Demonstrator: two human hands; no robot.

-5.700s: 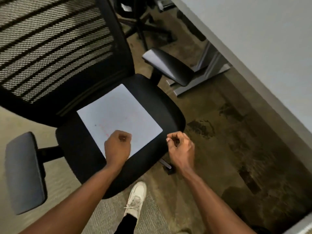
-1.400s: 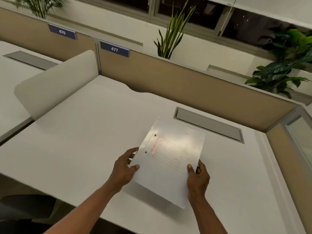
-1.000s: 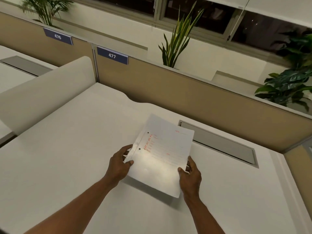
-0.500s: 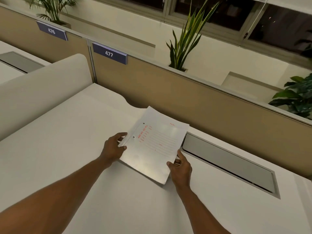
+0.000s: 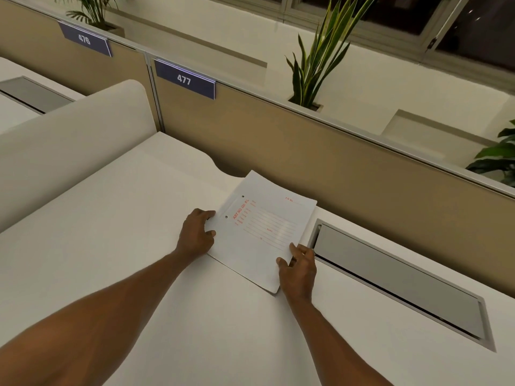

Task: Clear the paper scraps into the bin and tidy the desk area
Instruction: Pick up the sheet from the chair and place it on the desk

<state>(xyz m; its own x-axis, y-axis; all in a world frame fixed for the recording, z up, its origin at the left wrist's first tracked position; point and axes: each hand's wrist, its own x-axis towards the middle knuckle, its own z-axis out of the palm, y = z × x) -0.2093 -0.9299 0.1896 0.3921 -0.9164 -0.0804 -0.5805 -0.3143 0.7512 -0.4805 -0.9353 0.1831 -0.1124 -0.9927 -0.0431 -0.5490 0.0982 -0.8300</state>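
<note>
A white file folder with red printed lines and two punch holes lies low over the white desk, close to the back partition. My left hand grips its left edge. My right hand holds its near right corner, thumb on top. Whether the folder rests flat on the desk I cannot tell. No paper scraps and no bin are in view.
A grey cable tray flap is set into the desk right of the folder. A tan partition with a "477" sign runs along the back. A rounded white divider stands at the left. Plants rise behind the partition.
I picked the folder up from the black chair seat earlier. Over the last second both hands have carried it forward and down across the desk toward the partition.
</note>
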